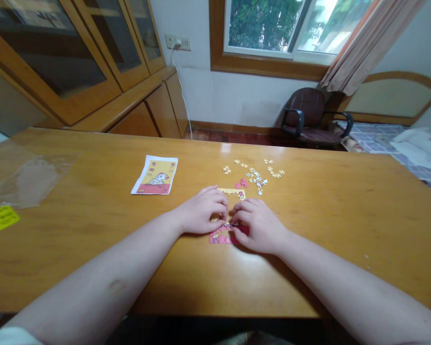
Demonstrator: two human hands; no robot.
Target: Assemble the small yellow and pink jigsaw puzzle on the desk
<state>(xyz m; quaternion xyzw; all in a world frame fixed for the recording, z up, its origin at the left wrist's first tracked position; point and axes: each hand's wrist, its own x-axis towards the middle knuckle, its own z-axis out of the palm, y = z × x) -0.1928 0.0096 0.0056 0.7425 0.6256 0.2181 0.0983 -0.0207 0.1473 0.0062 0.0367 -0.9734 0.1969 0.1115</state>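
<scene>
A partly assembled jigsaw puzzle [221, 239] lies flat near the table's front edge, with a yellow top border and pink lower rows. My left hand [206, 211] rests over its left side, fingers curled and thumb tip at the pink row. From the right, my right hand [258, 225] bends over the puzzle, its thumb and fingers closed at a piece by the middle. Both hands cover much of the puzzle, so the exact pieces under the fingertips are hidden. Loose jigsaw pieces [257, 178], white and yellow, lie scattered beyond my right hand, beside pink pieces [243, 183].
A picture card [157, 177] showing a white animal on yellow and pink lies left of the puzzle. Farther left are a clear plastic bag [36, 179] and a yellow label [0, 220]. Beyond the wooden table [330, 206] stands an office chair [309, 115].
</scene>
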